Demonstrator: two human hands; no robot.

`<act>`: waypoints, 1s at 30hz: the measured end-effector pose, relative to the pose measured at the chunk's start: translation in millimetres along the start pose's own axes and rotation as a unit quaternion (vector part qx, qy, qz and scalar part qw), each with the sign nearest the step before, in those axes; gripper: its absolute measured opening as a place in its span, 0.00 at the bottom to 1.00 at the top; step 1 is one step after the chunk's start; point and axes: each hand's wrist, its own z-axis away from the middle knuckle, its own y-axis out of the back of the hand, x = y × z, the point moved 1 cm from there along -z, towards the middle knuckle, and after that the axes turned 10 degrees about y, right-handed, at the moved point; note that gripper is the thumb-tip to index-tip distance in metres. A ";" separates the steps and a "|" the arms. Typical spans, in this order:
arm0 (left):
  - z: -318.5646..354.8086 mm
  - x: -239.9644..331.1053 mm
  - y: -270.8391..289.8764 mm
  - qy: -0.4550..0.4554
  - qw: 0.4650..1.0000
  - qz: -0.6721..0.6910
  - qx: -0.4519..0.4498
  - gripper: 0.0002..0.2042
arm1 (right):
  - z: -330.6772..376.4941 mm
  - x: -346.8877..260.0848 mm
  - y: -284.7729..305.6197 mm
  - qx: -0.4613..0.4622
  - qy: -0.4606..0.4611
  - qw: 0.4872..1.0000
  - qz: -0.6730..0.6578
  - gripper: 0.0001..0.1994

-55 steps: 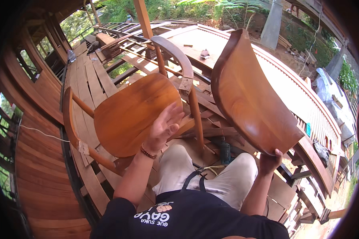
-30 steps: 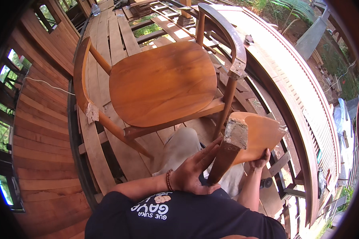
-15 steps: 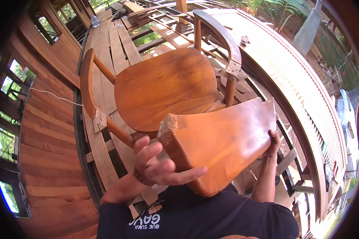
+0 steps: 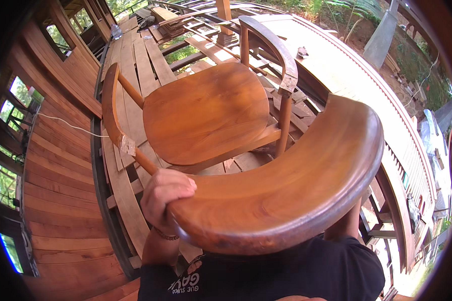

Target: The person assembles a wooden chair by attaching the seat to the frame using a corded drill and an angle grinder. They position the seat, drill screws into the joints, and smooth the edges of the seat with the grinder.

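As your left hand (image 4: 166,198) goes from spread fingers to clamping the left end of the curved wooden backrest (image 4: 281,193), that end gains support; the backrest extends rightward from this grip, hiding your right hand, whose hold I cannot tell. Beyond stands the wooden armchair (image 4: 206,113).
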 end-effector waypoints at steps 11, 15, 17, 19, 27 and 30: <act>-73.2 -43.0 79.8 0.152 0.983 0.062 0.084 0.33 | -148.1 43.0 -79.2 -0.211 0.165 0.949 0.163 0.30; -92.4 -69.0 106.3 0.218 0.967 0.099 0.082 0.32 | -153.8 64.9 -124.3 -0.262 0.096 0.947 0.160 0.32; -90.9 -71.9 108.9 0.227 0.964 0.104 0.090 0.31 | -146.1 71.8 -135.3 -0.295 0.081 0.942 0.136 0.33; -88.8 -79.2 106.4 0.236 0.960 0.114 0.092 0.30 | -149.9 83.2 -128.8 -0.355 0.094 0.922 0.123 0.34; -74.2 -105.6 113.2 0.248 0.961 0.107 0.051 0.32 | -135.9 74.5 -114.1 -0.424 0.090 0.892 0.128 0.36; -71.4 -111.8 118.4 0.235 0.963 0.114 0.062 0.33 | -131.3 74.0 -118.1 -0.414 0.071 0.902 0.100 0.34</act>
